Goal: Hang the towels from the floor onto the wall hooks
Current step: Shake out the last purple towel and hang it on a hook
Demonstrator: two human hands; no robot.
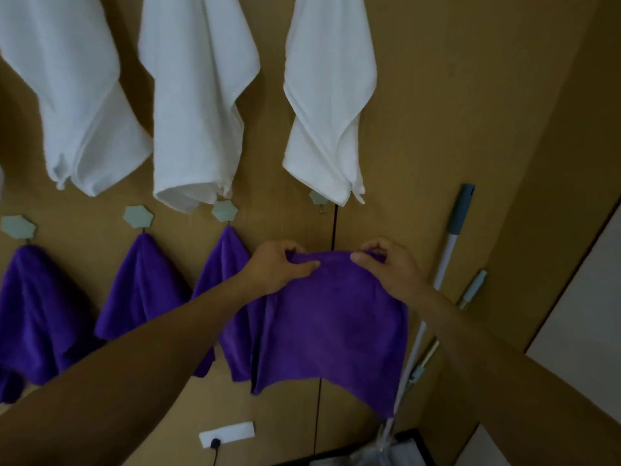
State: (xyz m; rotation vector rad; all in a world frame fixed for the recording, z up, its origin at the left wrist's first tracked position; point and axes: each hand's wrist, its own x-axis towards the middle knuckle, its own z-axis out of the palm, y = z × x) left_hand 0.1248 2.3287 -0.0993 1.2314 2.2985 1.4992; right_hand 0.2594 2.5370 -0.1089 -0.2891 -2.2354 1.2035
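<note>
The three white towels (198,95) run off the top edge, so whatever holds them is out of view. In the lower row, the free hook (317,197) is half covered by a white towel's corner. An object at the bottom edge, below the pole (447,253), is cut off and dim; possibly a bin.

The wall (453,112) is tan panelling with a dark vertical seam (333,227). A white socket (226,433) sits low on it. Three purple towels (144,287) hang from star-shaped hooks (138,216) at left.

The left hand (279,264) and right hand (386,264) each pinch the top edge of the towel (336,324), thumbs in front, fingers curled behind. It hangs spread before the wall, just below the free hook and not on it, overlapping the nearest purple towel.
</note>
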